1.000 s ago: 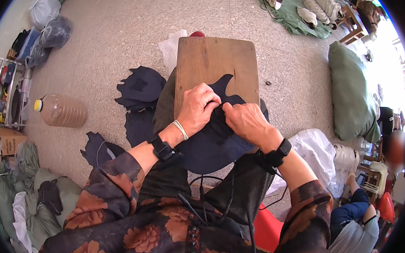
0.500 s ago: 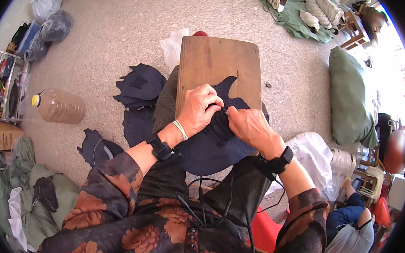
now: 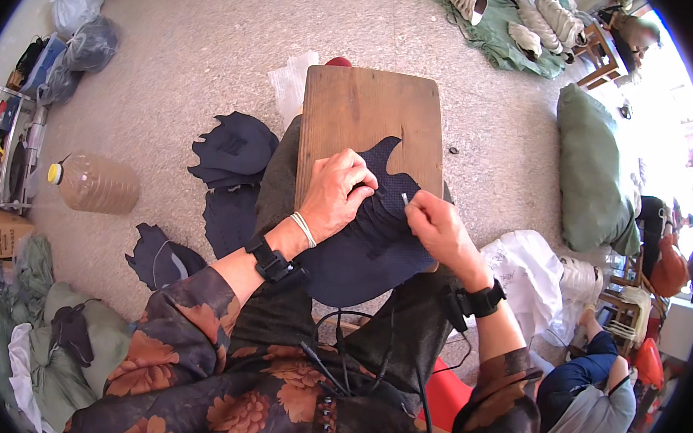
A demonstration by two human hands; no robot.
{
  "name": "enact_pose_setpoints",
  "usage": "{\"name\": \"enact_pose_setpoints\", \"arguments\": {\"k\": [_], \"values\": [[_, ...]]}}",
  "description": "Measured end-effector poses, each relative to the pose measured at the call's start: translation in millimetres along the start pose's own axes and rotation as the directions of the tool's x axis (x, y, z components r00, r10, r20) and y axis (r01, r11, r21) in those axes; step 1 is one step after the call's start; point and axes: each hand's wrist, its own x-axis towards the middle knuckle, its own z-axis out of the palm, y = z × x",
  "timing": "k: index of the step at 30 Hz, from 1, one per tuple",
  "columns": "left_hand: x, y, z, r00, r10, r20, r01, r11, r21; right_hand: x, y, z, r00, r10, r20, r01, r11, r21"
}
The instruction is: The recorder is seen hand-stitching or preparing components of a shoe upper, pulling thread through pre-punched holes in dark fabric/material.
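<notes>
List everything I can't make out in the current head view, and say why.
In the head view:
- Small pale slender object: only its tip shows; the right hand hides the rest.
- Dark navy textured fabric piece: the left hand covers part of its left side.
- Round red object: the brown wooden board hides its lower part.
- Small dark ring-like thing on the floor: too small to identify.

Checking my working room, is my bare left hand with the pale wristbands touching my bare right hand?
Apart. The head view shows the dark navy fabric piece uncovered in the gap between your left hand and right hand.
</notes>
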Motion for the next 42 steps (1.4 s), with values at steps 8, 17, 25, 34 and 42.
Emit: {"name": "enact_pose_setpoints", "arguments": {"k": [8, 17, 25, 34, 42], "values": [[0, -1, 0, 1.0, -0.013, -0.012, 0.013, 1.0, -0.022, -22, 5, 8, 0.976, 0.215, 0.043, -0.174, 0.638, 0.75], [3, -1, -18, 0.98, -0.121, 0.158, 0.142, 0.981, -0.131, -15, 6, 16, 0.976, 0.218, 0.031, -0.148, 0.545, 0.825], [16, 6, -30, 0.913, 0.255, 0.32, -0.318, 0.934, 0.161, -16, 3, 14, 0.967, 0.252, 0.048, -0.168, 0.48, 0.861], [26, 4, -30, 0.744, 0.38, 0.549, -0.588, 0.763, 0.268, -18, 11, 14, 0.974, 0.228, 0.02, -0.115, 0.413, 0.903], [27, 5, -23, 0.758, 0.422, 0.497, -0.607, 0.736, 0.3, -19, 12, 16, 0.97, 0.245, -0.014, -0.088, 0.402, 0.911]]}}
